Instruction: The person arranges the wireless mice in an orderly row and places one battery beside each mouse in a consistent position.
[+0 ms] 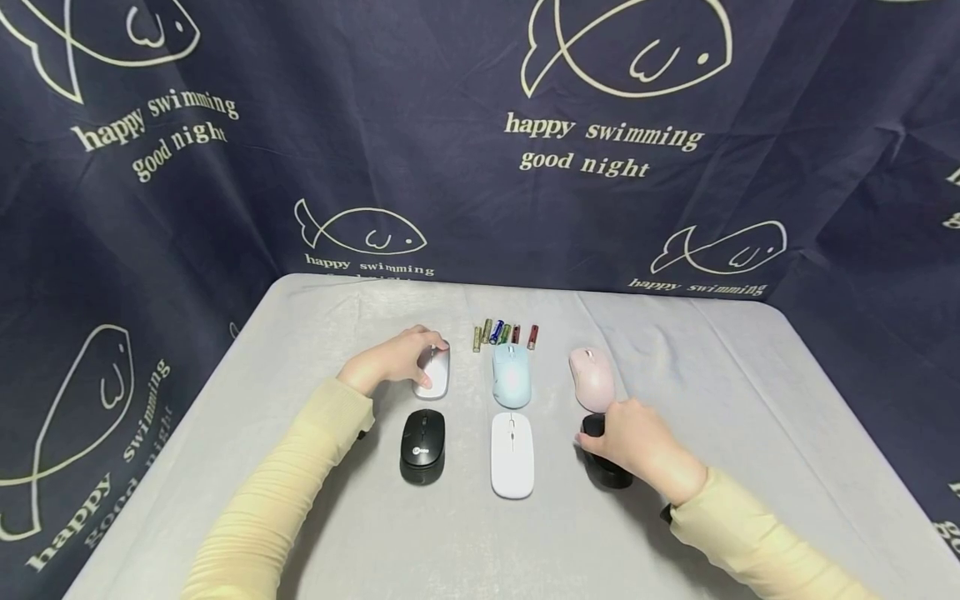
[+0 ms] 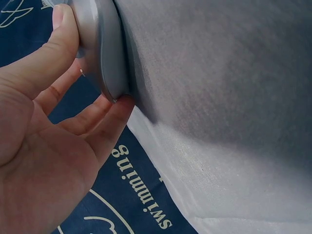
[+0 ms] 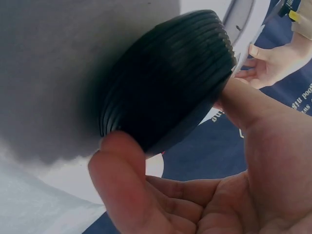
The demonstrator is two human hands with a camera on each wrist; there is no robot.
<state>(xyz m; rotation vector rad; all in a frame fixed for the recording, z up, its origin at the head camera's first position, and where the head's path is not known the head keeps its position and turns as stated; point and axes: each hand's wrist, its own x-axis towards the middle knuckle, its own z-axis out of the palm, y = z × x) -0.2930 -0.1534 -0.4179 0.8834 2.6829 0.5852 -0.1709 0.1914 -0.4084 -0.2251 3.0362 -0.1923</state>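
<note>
My left hand [image 1: 397,357] holds a white computer mouse [image 1: 438,371] at the back left of the table, thumb near one end and fingers round the other. In the left wrist view that mouse [image 2: 113,53] looks grey in shadow, a fingertip at its lower edge. At the front right, my right hand [image 1: 648,442] grips a black computer mouse [image 1: 609,475] by its sides. Up close in the right wrist view, ridges run along the side of this black mouse [image 3: 170,78]. Part of each held mouse is hidden by the hand.
Between the hands lie a light blue mouse [image 1: 512,379] and a white mouse [image 1: 512,467]. A black mouse [image 1: 422,446] sits front left, a pink mouse [image 1: 592,382] back right. Several batteries [image 1: 497,332] lie behind the blue one. A dark fish-print curtain [image 1: 480,167] surrounds the grey-covered table [image 1: 360,533].
</note>
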